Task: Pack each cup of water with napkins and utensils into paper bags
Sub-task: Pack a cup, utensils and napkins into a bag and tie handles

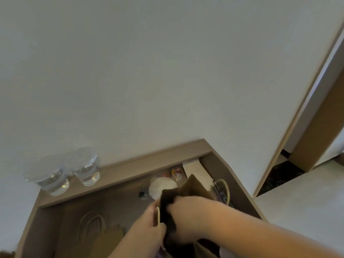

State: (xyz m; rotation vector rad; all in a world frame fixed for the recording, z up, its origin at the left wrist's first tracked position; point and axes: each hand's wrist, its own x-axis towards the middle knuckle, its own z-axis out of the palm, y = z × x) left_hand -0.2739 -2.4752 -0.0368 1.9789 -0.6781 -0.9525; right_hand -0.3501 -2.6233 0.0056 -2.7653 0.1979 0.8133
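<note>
A brown paper bag [195, 189] stands open on the brown desk [104, 198]. My left hand [150, 218] pinches the bag's near left rim beside its twine handle. My right hand [188, 209] reaches into the bag's mouth; its fingertips are hidden in the dark inside, so what it holds cannot be seen. Two clear cups of water [53, 175] [86, 169], covered with plastic film, stand on the raised ledge at the back left. A second paper bag [108, 239] lies flat on the desk at the lower left, handles up.
Behind the open bag sit a white round lid or plate [160, 187], a small colourful container [176, 173] and a white box [192, 167]. A small dark knob [142, 194] is on the desk. The white wall rises behind; a door frame [316, 118] stands to the right.
</note>
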